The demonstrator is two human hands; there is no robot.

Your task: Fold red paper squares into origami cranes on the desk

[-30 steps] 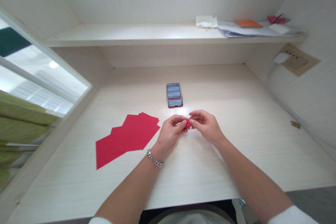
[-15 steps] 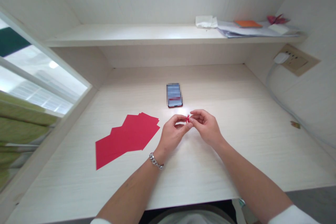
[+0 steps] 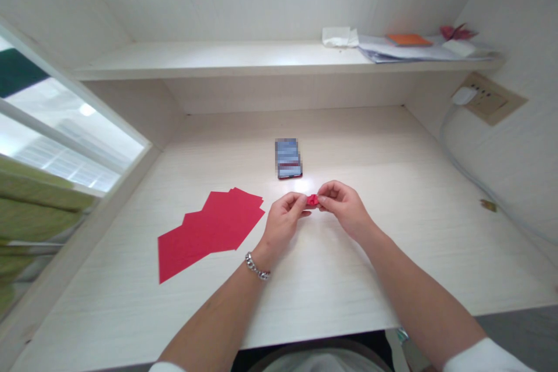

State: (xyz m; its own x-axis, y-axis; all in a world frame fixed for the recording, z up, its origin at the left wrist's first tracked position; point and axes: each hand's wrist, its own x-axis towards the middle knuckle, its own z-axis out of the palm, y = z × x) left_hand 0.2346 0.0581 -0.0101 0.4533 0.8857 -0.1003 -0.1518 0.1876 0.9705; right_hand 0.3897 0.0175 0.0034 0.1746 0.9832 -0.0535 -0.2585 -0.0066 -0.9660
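Between my two hands is a small piece of folded red paper [image 3: 313, 200], held above the desk. My left hand [image 3: 285, 215] pinches its left end with thumb and fingers. At the other end, the thumb and fingertips of my right hand [image 3: 342, 203] grip it too. Its exact folds are too small to make out. Left of my left hand, several flat red paper sheets [image 3: 213, 224] lie overlapping in a fan. A phone [image 3: 288, 158] with a blurred screen lies just beyond my hands.
The pale wooden desk [image 3: 349, 302] has a shelf [image 3: 209, 58] above its back. On that shelf rest white papers [image 3: 392, 52], an orange square [image 3: 410, 40] and a red folded paper shape [image 3: 457, 32]. A charger [image 3: 464, 95] with a cable is plugged in at right.
My fingers have shifted on the red paper. Its broad side now shows between them, where before only a thin edge was visible. My left thumb has moved up and leftward.
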